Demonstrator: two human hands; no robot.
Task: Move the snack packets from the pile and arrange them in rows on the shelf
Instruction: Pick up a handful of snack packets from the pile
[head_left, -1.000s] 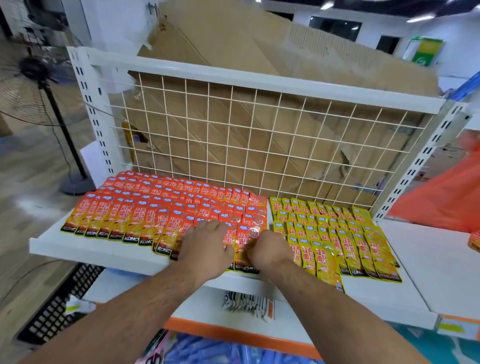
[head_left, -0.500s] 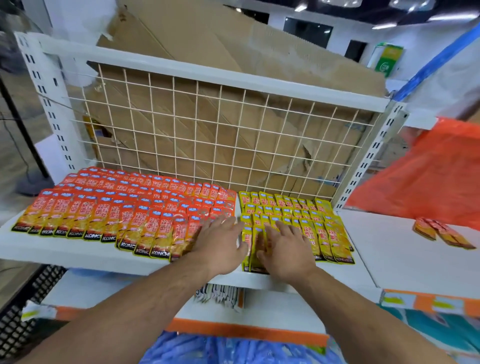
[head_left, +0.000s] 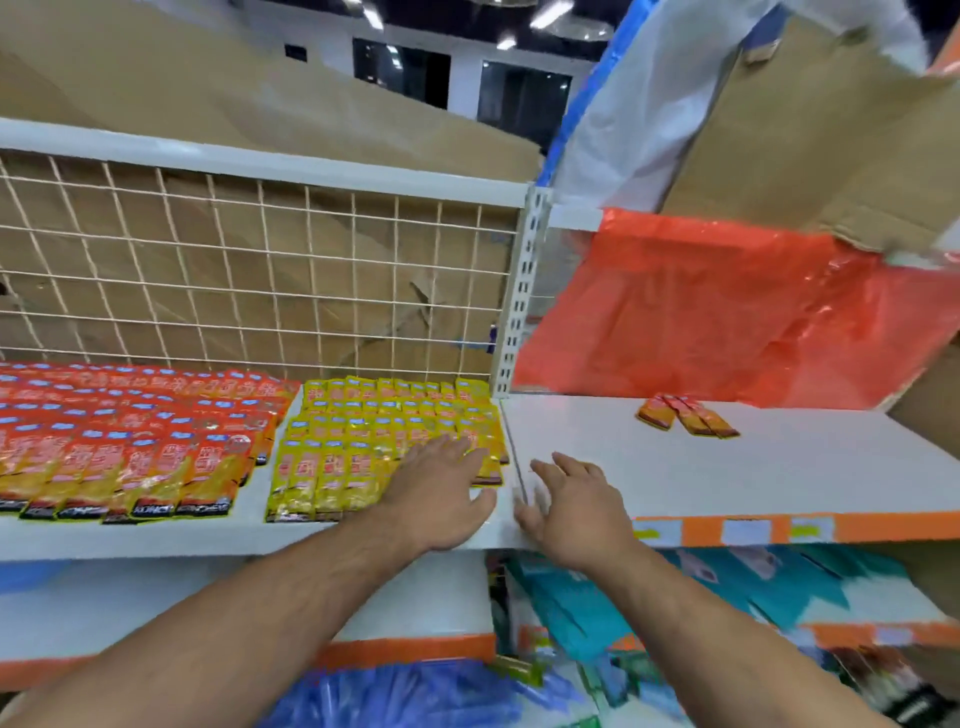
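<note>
Orange snack packets (head_left: 130, 441) lie in overlapping rows on the left of the white shelf (head_left: 249, 535). Beside them, yellow packets (head_left: 363, 436) fill rows up to the shelf's right end. My left hand (head_left: 441, 493) lies flat with straight fingers on the front right yellow packets. My right hand (head_left: 566, 509) hovers or rests, fingers spread, at the seam where the neighbouring white shelf (head_left: 779, 467) begins; it holds nothing. A small pile of three orange packets (head_left: 685, 415) lies further back on that right shelf.
A wire grid (head_left: 260, 291) backs the left shelf, with cardboard behind it. An upright post (head_left: 524, 291) divides the two shelves. Orange plastic sheeting (head_left: 727, 312) hangs behind the right shelf. Lower shelves hold blue and teal packets (head_left: 623, 623).
The view has swung right. Both hands slid right: the left from the orange rows onto the yellow packets, the right off the yellow packets to the shelf seam.
</note>
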